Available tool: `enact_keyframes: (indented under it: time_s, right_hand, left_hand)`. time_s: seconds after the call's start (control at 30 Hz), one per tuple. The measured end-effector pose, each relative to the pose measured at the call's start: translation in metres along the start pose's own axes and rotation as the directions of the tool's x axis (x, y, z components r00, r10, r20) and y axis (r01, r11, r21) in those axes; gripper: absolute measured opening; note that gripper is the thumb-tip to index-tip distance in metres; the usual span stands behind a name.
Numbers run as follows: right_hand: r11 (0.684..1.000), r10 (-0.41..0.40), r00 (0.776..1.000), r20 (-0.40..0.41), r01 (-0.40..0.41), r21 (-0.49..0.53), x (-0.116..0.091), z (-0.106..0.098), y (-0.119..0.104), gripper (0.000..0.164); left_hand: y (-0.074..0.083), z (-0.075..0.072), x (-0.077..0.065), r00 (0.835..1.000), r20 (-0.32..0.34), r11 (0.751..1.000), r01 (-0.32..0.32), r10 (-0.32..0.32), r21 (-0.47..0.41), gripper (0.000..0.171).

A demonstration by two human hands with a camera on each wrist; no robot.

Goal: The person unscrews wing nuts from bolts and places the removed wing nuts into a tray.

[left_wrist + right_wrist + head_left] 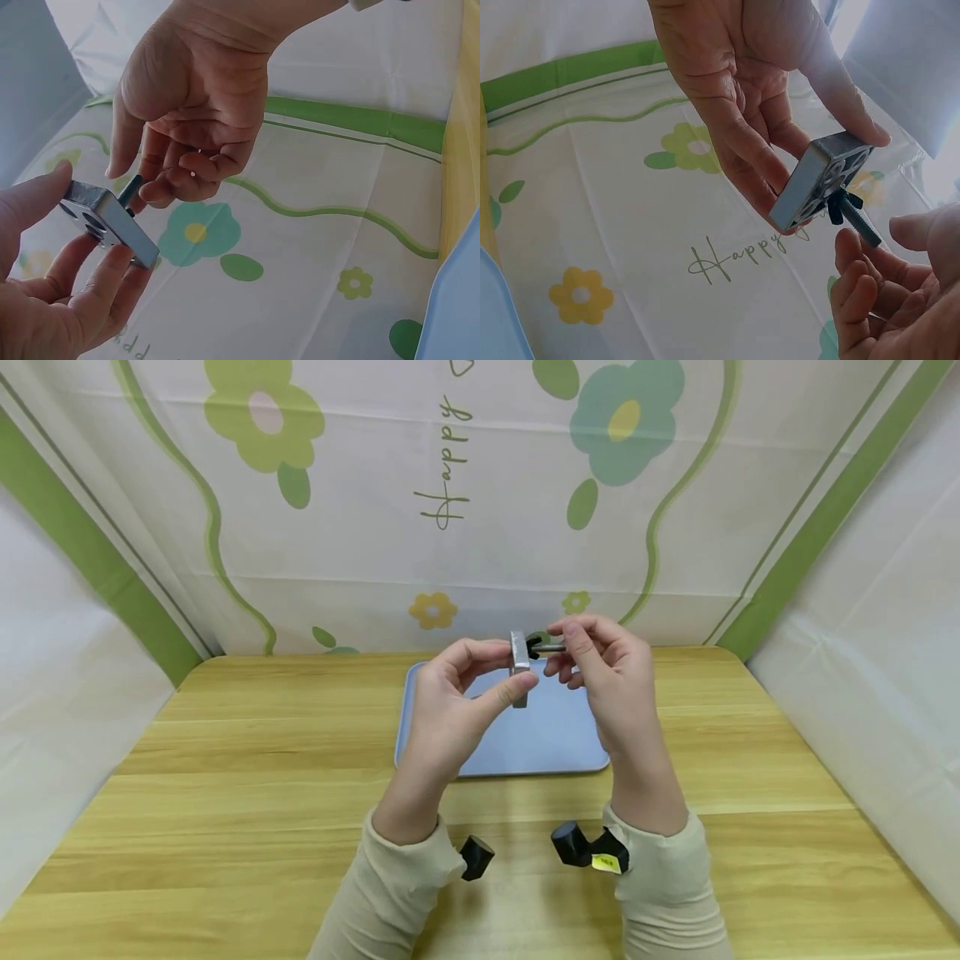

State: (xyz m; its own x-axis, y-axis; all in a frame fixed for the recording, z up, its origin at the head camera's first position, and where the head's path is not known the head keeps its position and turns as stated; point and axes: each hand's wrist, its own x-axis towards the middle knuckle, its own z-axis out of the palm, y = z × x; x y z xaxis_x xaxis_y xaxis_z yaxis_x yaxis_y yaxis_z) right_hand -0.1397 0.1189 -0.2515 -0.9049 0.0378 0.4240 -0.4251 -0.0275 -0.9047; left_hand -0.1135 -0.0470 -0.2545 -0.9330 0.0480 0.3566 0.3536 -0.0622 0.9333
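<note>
The left hand [447, 702] pinches the block [520, 652], whose bolt [552, 647] points sideways toward the right hand [618, 672], thumb and fingers parted, "Happy" lettering [444, 485] beyond.

"Happy" in script on the cloth backdrop, plus a yellow label too small to read

The one clear word, "Happy" [450, 464], stands in thin green handwriting-style letters on the white cloth backdrop [360, 527]; in the head view it runs sideways, from its capital H at the bottom up to the y, with another outlined stroke cut off by the top edge; in the right wrist view it slants upward to the right, followed by more script, partly covered and unreadable; the left wrist view catches only a fragment of lettering at its lower edge; dark marks on the yellow label [606, 862], fixed to the black device [572, 843] at the right cuff, cannot be made out
</note>
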Motion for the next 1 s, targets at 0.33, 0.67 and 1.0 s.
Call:
enact_keyframes:
  time_s: [0.33,0.67,1.0]
  right_hand:
    - [0.998,-0.005,1.0,0.002,0.004,0.069,-0.0018,0.0045,-0.001,0.02]
    - [0.998,0.004,0.999,0.054,-0.008,0.07,0.0001,0.0015,-0.0012,0.027]
    - [0.991,0.061,0.988,0.139,-0.077,0.112,-0.0014,-0.0046,-0.0037,0.023]
  left_hand:
    - [-0.0019,0.006,-0.0017,0.999,0.038,0.999,0.001,0.001,-0.042,0.031]
    - [-0.0015,0.0058,-0.0018,0.999,0.039,0.999,-0.008,0.01,-0.043,0.031]
    - [-0.0011,0.0036,-0.0009,0.999,0.033,1.0,0.002,-0.001,-0.031,0.031]
